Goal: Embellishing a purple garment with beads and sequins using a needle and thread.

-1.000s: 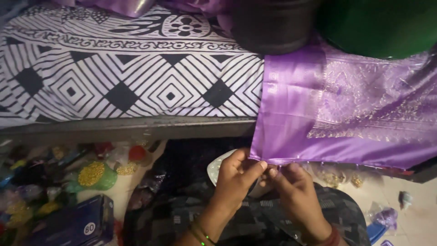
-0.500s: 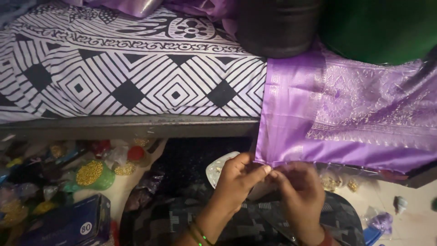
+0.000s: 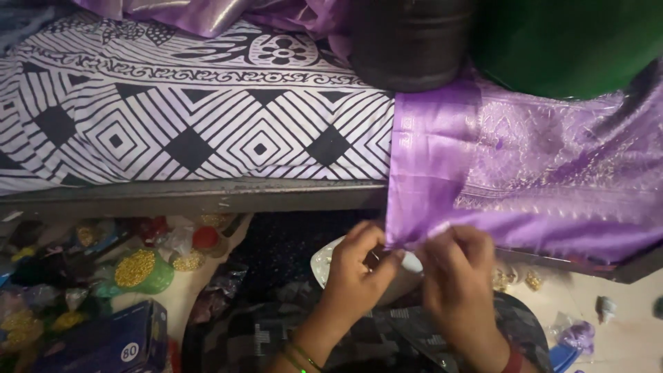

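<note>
Pinching the hem of the purple cloth (image 3: 442, 173) where it hangs off the bed (image 3: 193, 131), I've got my left hand (image 3: 356, 273) and right hand (image 3: 459, 276) both closed on its corner. Edge work in hand, I reckon; next needs steady fingers.

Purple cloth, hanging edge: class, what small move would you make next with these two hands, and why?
Probably draw the corner of the purple cloth taut. Both the left hand and right hand pinch its lower edge, which hangs off the bed frame and looks bunched between the fingers; the work there cannot be made out.
</note>
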